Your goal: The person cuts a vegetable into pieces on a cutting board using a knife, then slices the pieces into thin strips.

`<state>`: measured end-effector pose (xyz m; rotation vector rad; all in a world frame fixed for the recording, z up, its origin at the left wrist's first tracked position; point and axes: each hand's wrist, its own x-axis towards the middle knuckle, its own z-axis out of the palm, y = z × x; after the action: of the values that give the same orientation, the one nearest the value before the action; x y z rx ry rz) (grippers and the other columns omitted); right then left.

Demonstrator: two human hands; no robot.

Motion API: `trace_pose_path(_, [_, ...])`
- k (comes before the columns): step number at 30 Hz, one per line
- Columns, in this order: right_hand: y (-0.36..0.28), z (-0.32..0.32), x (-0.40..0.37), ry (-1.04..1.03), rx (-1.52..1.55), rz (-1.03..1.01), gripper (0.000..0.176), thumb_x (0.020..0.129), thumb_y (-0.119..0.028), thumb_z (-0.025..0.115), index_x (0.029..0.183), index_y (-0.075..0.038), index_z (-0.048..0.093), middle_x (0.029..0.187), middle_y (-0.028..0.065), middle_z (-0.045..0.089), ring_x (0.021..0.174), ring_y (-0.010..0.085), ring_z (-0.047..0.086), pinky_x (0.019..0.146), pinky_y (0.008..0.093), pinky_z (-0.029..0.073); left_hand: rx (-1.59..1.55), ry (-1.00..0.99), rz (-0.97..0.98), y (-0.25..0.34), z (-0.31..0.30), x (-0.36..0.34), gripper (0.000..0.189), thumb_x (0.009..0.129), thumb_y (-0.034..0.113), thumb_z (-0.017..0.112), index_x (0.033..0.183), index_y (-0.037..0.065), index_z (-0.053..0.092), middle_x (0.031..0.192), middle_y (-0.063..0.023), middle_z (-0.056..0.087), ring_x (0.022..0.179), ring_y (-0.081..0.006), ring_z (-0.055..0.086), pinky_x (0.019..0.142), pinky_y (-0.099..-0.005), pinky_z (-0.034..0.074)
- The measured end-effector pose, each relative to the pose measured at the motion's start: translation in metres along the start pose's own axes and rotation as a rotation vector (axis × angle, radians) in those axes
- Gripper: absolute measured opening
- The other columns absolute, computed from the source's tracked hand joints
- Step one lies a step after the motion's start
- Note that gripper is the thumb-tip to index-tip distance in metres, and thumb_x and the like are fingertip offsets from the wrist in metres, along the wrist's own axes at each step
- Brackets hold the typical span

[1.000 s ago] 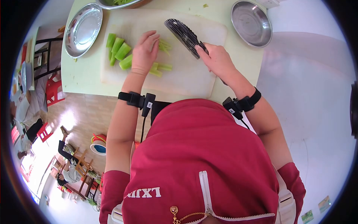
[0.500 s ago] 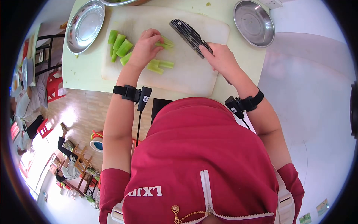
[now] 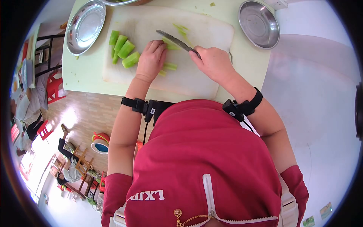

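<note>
My right hand point(image 3: 215, 64) grips a dark kitchen knife point(image 3: 174, 39), its blade seen nearly edge-on and slanting up toward the left. Curled fingers of my left hand point(image 3: 150, 60) press on a green celery piece point(image 3: 171, 46) on the white cutting board point(image 3: 196, 81). The blade lies over that piece, close by the left fingertips. Thin celery strips point(image 3: 182, 30) lie beyond the blade, and more cut sticks point(image 3: 170, 66) show beside my left wrist. Several thick celery chunks point(image 3: 124, 48) sit to the left of my left hand.
A shiny metal dish point(image 3: 85, 28) stands at the table's left, a metal bowl point(image 3: 258, 24) at its right. Part of another metal vessel point(image 3: 119, 2) shows at the top edge. People and red stools point(image 3: 56, 87) are off to the far left.
The knife has swung left from its broadside pose to lie edge-on over the celery. My left hand has shifted slightly right and closer to me; some strips now lie farther up the board.
</note>
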<state>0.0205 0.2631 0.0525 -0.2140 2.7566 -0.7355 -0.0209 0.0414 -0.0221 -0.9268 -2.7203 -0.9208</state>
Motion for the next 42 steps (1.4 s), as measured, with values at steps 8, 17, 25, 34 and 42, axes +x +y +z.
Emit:
trace_pose_path(8, [-0.003, 0.000, 0.001, -0.010, -0.008, 0.016, 0.033, 0.096, -0.029, 0.050, 0.077, -0.005, 0.060, 0.059, 0.0148, 0.061, 0.058, 0.0355, 0.062, 0.055, 0.0467, 0.049, 0.002, 0.053, 0.027, -0.002, 0.009, 0.001, 0.025, 0.083, 0.000, 0.062, 0.108, 0.000, 0.063, 0.114, -0.0133, 0.060, 0.108, -0.0327, 0.057, 0.091, -0.0397, 0.049])
trace_pose_path(17, [0.003, 0.006, 0.000, 0.019, -0.073, -0.029, 0.032, 0.098, -0.033, 0.049, 0.084, -0.008, 0.063, 0.056, 0.0108, 0.059, 0.052, 0.0324, 0.060, 0.051, 0.0445, 0.047, 0.020, 0.046, 0.030, -0.002, 0.017, -0.001, 0.025, 0.083, 0.002, 0.062, 0.107, -0.004, 0.062, 0.113, -0.0135, 0.058, 0.111, -0.0304, 0.055, 0.094, -0.0375, 0.049])
trace_pose_path(25, [-0.004, 0.009, 0.004, 0.029, -0.125, -0.074, 0.030, 0.096, -0.027, 0.050, 0.079, -0.005, 0.060, 0.060, 0.0151, 0.061, 0.059, 0.0353, 0.062, 0.056, 0.0470, 0.050, 0.004, 0.071, 0.039, -0.004, 0.018, -0.002, 0.025, 0.083, 0.001, 0.061, 0.108, -0.004, 0.062, 0.113, -0.0132, 0.058, 0.111, -0.0304, 0.055, 0.094, -0.0372, 0.049])
trace_pose_path(34, [0.005, 0.010, 0.020, 0.002, 0.080, 0.055, 0.035, 0.097, -0.033, 0.049, 0.081, -0.005, 0.062, 0.061, 0.0159, 0.061, 0.061, 0.0365, 0.062, 0.057, 0.0478, 0.049, -0.027, 0.068, 0.019, 0.001, 0.012, -0.005, 0.026, 0.083, -0.001, 0.062, 0.109, -0.002, 0.063, 0.114, -0.0143, 0.059, 0.110, -0.0332, 0.056, 0.091, -0.0397, 0.049])
trace_pose_path(42, [0.003, 0.002, 0.011, -0.021, 0.006, 0.015, 0.035, 0.097, -0.032, 0.048, 0.080, -0.005, 0.062, 0.061, 0.0148, 0.061, 0.060, 0.0363, 0.061, 0.056, 0.0470, 0.048, -0.003, 0.065, 0.011, -0.004, 0.008, -0.015, 0.020, 0.083, 0.001, 0.063, 0.103, 0.000, 0.063, 0.111, -0.0124, 0.059, 0.109, -0.0305, 0.056, 0.092, -0.0375, 0.049])
